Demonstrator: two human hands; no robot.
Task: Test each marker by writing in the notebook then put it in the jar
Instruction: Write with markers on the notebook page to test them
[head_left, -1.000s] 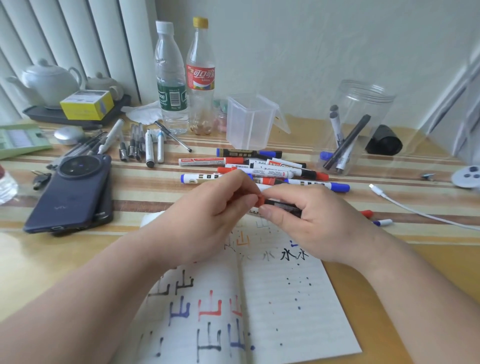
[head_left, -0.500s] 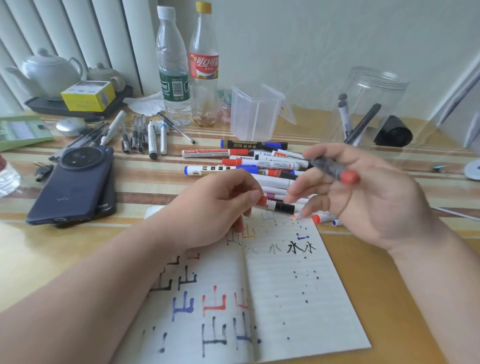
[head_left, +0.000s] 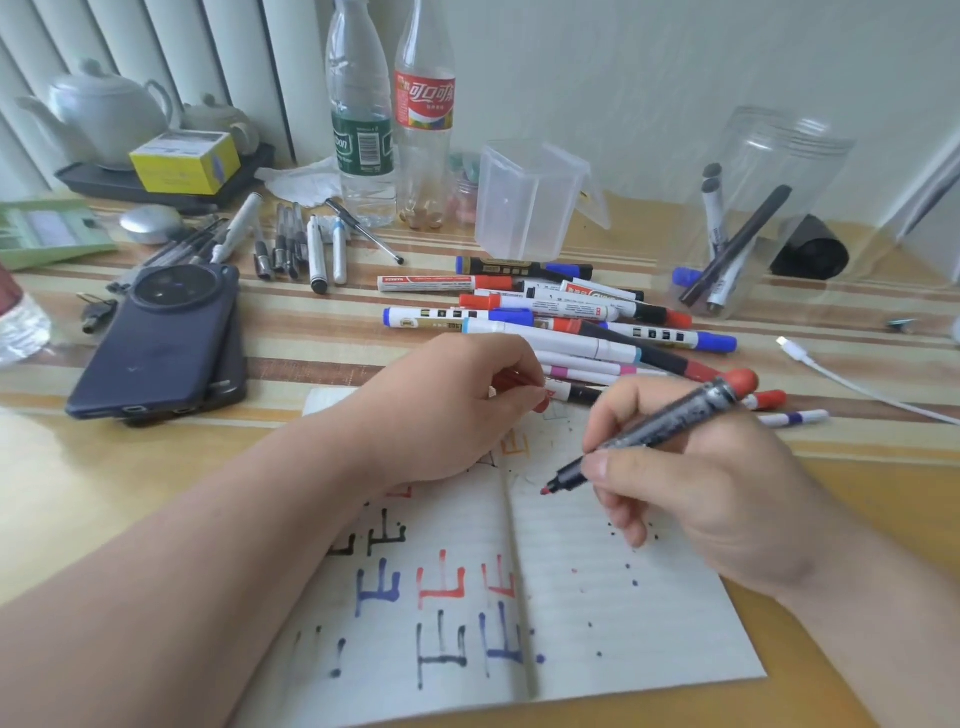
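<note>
My right hand (head_left: 727, 499) pinches the marker (head_left: 670, 421), thumb and fingers curled round its dark barrel. Its red butt end is raised up and away to the right, and its bare red tip aims down and left toward my other hand. The tip sits over the right page of the notebook (head_left: 623, 623), close to the fold; whether it touches the paper I cannot tell from this angle. My left hand (head_left: 452, 410) rests on the top of the left page with its fingers curled in, pinching a small red piece (head_left: 519, 383) at the fingertips. That piece is near the marker's tip but apart from it. Nearer to me than both hands, the pages carry strokes in black, blue and red, with ink dots scattered just below my right hand. Just beyond my left knuckles lies the pile (head_left: 561, 322) of loose markers, with red, blue and black caps jumbled and some barrels crossing. The jar (head_left: 810, 171) stands well beyond my right hand, clear, with a few markers leaning inside it. Out to the left of my left hand a dark phone (head_left: 161, 338) lies flat. Past my right hand, further right, runs a white cable (head_left: 841, 379).
</note>
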